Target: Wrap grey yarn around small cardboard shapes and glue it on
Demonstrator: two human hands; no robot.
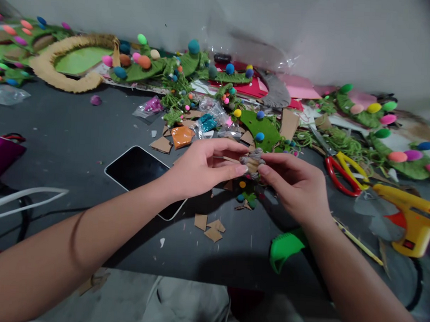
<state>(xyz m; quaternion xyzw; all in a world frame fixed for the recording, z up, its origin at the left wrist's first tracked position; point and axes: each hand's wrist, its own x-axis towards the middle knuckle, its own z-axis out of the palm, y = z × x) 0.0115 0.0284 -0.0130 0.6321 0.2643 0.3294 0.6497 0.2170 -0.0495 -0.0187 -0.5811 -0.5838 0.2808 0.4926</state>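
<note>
Between my two hands is a small tan piece, seemingly cardboard, partly wrapped in grey yarn (253, 161). My left hand (205, 167) pinches its left side between thumb and fingers. On the other side, my right hand (297, 183) grips it with thumb and fingertips. A thin pale strand or stick (225, 158) shows between the left thumb and forefinger; I cannot tell which it is. Below the hands lie a green scrap (250, 199) and small coloured balls. A phone (136, 164) lies partly under my left forearm.
Yellow-and-red-handled scissors (342, 173), a yellow glue gun (408, 214) and a green-handled tool (286, 247) lie at the right. Cardboard scraps (213, 233) sit near the front edge. Green yarn-wrapped shapes with coloured balls (144, 70) and a tan wrapped crescent (72, 81) line the back.
</note>
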